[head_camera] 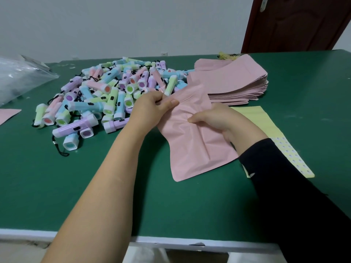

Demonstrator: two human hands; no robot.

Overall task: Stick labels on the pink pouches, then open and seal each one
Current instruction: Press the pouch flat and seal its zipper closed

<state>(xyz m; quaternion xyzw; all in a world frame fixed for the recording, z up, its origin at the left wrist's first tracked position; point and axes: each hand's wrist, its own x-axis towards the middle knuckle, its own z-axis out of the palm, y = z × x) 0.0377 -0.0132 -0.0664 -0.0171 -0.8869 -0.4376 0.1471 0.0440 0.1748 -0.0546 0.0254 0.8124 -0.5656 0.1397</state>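
Note:
A pink pouch (195, 147) lies crumpled on the green table (95, 186) in front of me, its top end lifted toward the far side. My left hand (153, 105) pinches the pouch's upper left edge near the zip strip. My right hand (218, 118) presses and grips the pouch's middle from the right. A thick stack of flat pink pouches (233, 82) sits behind my hands at the right. A yellow label sheet (269, 126) lies under my right forearm, with small round labels (290, 154) at its near end. No label shows on the held pouch.
A heap of pastel toy flashlights (106, 95) with black cords covers the table's middle left. A clear plastic bag (19, 76) lies far left, with another pink pouch (7, 114) at the left edge. A dark red door (300, 23) stands behind the table.

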